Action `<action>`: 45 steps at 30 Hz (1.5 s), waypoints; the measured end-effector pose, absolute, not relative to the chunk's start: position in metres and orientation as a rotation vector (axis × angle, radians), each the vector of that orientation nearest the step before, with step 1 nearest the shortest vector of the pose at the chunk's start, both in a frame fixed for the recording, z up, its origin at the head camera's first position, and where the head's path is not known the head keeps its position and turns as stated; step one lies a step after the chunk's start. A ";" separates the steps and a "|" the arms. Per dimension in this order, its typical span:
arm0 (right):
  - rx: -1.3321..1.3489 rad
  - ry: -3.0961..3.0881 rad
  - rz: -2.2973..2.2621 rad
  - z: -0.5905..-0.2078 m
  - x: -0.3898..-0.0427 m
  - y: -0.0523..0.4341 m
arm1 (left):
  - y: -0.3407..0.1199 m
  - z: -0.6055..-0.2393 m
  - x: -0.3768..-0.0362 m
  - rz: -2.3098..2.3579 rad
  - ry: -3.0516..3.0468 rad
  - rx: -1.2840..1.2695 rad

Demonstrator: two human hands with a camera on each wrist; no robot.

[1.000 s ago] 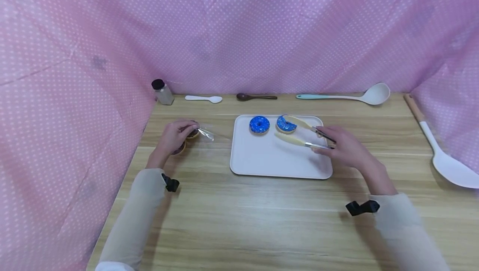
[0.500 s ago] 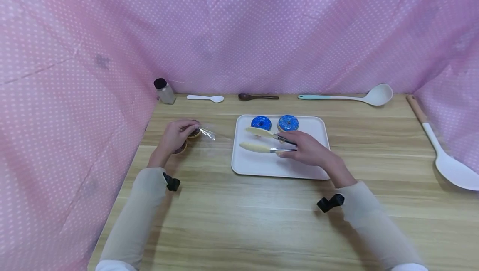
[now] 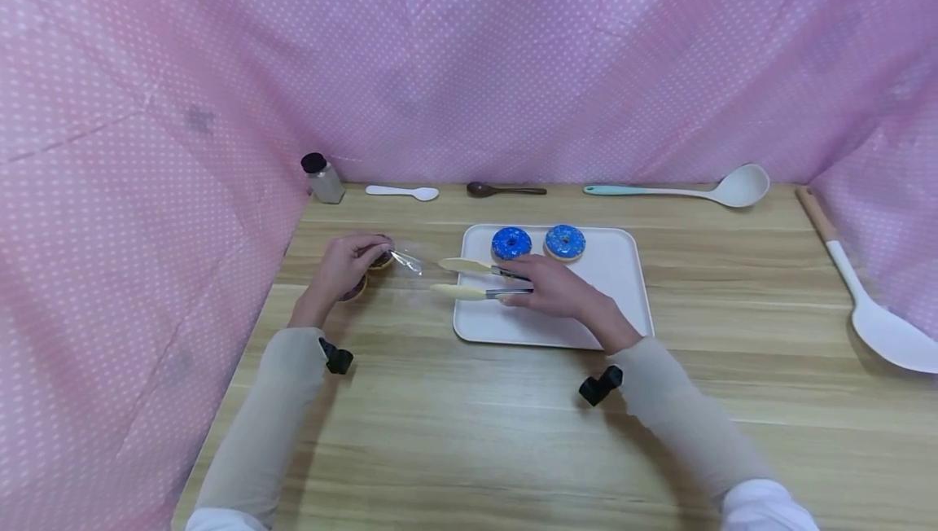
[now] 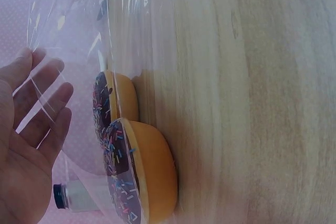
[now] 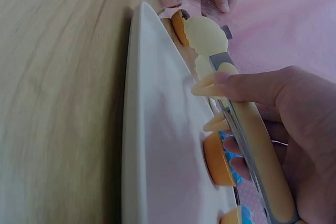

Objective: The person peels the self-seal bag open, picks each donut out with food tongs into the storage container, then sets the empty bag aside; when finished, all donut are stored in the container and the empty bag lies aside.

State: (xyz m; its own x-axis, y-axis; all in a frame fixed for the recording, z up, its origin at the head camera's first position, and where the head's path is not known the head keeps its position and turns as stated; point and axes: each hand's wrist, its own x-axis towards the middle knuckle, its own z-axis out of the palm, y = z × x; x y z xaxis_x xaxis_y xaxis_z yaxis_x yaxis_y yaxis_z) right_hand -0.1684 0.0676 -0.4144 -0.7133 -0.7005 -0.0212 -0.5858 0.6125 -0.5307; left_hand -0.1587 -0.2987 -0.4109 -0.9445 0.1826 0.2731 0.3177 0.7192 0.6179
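Observation:
My left hand (image 3: 339, 269) pinches the edge of a clear plastic bag (image 4: 144, 19) between thumb and forefinger, lifting its film. Two chocolate-iced doughnuts with coloured sprinkles, the front doughnut (image 4: 157, 169) and the one behind it (image 4: 125, 98), sit at the film beneath that hand. In the head view the hand partly hides them. Gripped in my right hand (image 3: 560, 287) are tongs (image 5: 257, 150) with cream tips, spread apart and holding nothing. They reach over the left edge of a white tray (image 3: 608, 315) toward the bag. On the tray lie two blue-iced doughnuts (image 3: 510, 243) (image 3: 565, 243).
Along the table's back edge stand a black-capped bottle (image 3: 322, 181), a white spoon (image 3: 403, 192), a dark brown spoon (image 3: 506, 190) and a ladle (image 3: 740, 186). A large white spoon (image 3: 879, 323) with a wooden handle lies at the right. Pink dotted cloth (image 3: 469, 67) surrounds the table.
My right hand has carried the tongs leftward across the tray, from the right blue doughnut, which is now left lying there, toward the bag. My left hand stays in place at the bag.

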 end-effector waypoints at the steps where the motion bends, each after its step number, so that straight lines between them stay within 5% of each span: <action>1: -1.049 2.621 -0.719 -0.414 -0.168 0.064 | -0.299 -0.411 -0.159 -1.031 -2.734 -0.401; 45: -0.771 2.934 -0.531 -0.412 -0.136 -0.054 | -0.297 -0.407 -0.157 -1.032 -2.755 -0.369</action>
State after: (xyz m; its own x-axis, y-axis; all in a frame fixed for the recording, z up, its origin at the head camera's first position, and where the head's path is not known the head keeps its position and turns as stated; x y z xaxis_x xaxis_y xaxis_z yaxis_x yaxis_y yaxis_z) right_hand -0.1361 -0.0542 -0.4119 -0.8729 -0.4872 0.0273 -0.4659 0.8154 -0.3435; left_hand -0.1568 -0.2969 -0.4068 -0.9538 0.1682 0.2488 0.2903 0.7289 0.6200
